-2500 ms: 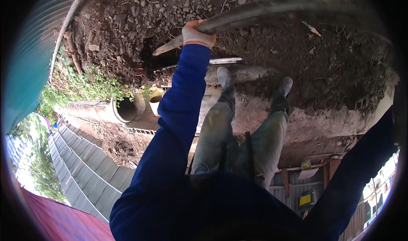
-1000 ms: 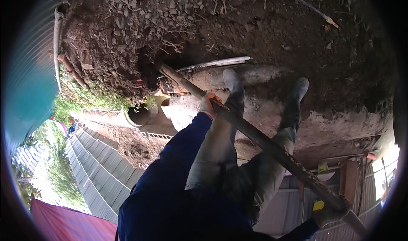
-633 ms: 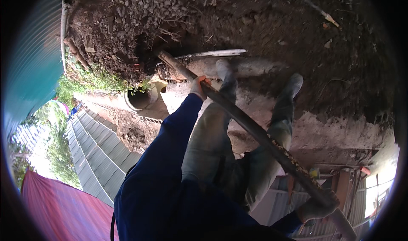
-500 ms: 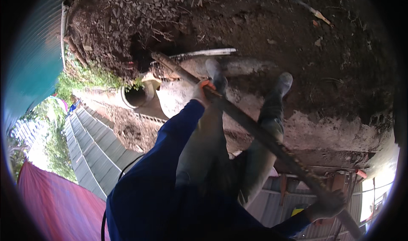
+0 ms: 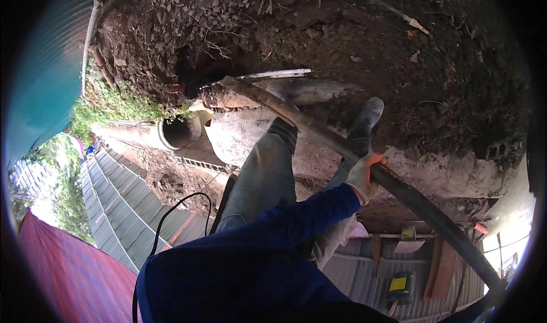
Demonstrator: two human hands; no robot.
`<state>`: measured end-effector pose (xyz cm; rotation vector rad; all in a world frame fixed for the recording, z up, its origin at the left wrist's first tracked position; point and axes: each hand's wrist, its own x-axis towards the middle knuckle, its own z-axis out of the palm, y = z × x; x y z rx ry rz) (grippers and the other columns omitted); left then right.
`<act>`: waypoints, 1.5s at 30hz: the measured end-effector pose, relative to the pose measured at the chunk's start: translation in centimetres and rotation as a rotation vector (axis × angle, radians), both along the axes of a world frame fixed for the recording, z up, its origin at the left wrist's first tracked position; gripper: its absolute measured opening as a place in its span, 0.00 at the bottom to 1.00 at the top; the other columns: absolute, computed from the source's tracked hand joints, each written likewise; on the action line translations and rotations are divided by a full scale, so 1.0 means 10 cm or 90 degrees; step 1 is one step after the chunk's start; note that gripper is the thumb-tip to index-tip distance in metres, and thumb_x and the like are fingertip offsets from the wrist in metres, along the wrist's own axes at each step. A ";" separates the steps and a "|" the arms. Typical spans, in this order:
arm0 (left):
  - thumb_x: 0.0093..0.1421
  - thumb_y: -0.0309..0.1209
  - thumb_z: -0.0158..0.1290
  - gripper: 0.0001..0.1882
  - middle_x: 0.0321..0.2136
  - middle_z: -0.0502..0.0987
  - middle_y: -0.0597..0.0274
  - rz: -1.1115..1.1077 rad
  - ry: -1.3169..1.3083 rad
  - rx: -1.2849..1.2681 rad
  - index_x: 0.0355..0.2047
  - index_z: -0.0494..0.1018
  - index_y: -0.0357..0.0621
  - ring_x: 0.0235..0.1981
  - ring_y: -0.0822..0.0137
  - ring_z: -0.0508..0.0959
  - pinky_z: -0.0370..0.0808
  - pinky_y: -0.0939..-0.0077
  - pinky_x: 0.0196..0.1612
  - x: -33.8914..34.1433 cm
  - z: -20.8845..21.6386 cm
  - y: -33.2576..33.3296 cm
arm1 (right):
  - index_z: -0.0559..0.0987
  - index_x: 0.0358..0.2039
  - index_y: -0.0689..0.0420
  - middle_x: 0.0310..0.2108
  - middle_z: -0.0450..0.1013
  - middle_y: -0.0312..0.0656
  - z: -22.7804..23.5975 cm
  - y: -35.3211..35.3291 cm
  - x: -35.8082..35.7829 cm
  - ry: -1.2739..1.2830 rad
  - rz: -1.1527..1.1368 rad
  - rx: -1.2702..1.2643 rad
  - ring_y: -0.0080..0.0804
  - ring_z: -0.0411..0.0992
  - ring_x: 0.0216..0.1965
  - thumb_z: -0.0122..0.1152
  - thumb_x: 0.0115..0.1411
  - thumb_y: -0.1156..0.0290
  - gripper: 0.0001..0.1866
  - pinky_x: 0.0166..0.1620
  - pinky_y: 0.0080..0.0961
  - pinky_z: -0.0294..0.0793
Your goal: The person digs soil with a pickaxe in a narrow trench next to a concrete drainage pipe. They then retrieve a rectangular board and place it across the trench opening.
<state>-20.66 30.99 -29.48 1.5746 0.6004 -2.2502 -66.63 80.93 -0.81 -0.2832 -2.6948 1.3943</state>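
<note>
Head view: the gloved left hand (image 5: pixel 363 179) is clamping around the middle of a long dark pole (image 5: pixel 407 194), which is slanting across the lower legs (image 5: pixel 268 172), while the right hand (image 5: pixel 497 293) is lying near its other end (too dark to tell whether it is gripping). Judging by its thickness, the pole is probably behaving as stiff, sturdy and fairly heavy, two widely spaced grips suiting it best. Loose soil (image 5: pixel 444 95) and concrete (image 5: pixel 245 135) are forming uneven ground, corrugated sheeting (image 5: pixel 356 280) bounding the lower right.

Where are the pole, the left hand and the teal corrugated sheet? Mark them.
Pole (image 5: pixel 411 197): head view, on its shaft.
Left hand (image 5: pixel 363 177): head view, on its gloved back.
Teal corrugated sheet (image 5: pixel 45 89): head view, ribbed face.
</note>
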 end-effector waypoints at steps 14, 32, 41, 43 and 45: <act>0.59 0.30 0.59 0.08 0.26 0.76 0.54 -0.194 -0.272 0.002 0.35 0.71 0.44 0.29 0.54 0.79 0.82 0.53 0.42 4.01 -1.66 -3.48 | 0.73 0.32 0.55 0.28 0.70 0.36 -0.62 -3.64 4.71 -0.011 -0.205 -0.210 0.33 0.74 0.37 0.51 0.76 0.59 0.17 0.49 0.35 0.76; 0.58 0.34 0.61 0.08 0.26 0.80 0.56 -0.257 -0.279 -0.114 0.31 0.75 0.44 0.30 0.54 0.81 0.81 0.53 0.41 2.58 -1.43 -1.97 | 0.67 0.32 0.54 0.31 0.66 0.36 -0.90 -1.90 3.14 -0.102 -0.091 -0.196 0.33 0.70 0.39 0.47 0.76 0.59 0.15 0.50 0.34 0.71; 0.57 0.23 0.65 0.10 0.32 0.80 0.59 -0.119 -0.047 -0.103 0.38 0.76 0.43 0.36 0.60 0.81 0.79 0.65 0.46 0.39 -0.47 0.03 | 0.78 0.44 0.62 0.43 0.78 0.45 0.19 0.65 0.86 -0.056 -0.069 0.055 0.41 0.75 0.52 0.48 0.74 0.54 0.22 0.61 0.44 0.72; 0.59 0.24 0.65 0.09 0.31 0.80 0.60 -0.071 -0.068 0.022 0.37 0.77 0.42 0.37 0.62 0.81 0.79 0.68 0.45 0.18 -0.37 0.14 | 0.78 0.45 0.63 0.42 0.78 0.45 0.49 0.89 0.57 -0.047 -0.038 0.031 0.41 0.76 0.50 0.51 0.72 0.57 0.20 0.59 0.43 0.73; 0.61 0.25 0.64 0.07 0.31 0.79 0.60 -0.093 -0.062 0.000 0.37 0.77 0.42 0.37 0.63 0.81 0.79 0.70 0.45 0.14 -0.28 0.10 | 0.79 0.45 0.63 0.42 0.79 0.45 0.79 0.84 0.44 -0.028 -0.016 0.062 0.40 0.77 0.48 0.54 0.70 0.59 0.18 0.58 0.41 0.75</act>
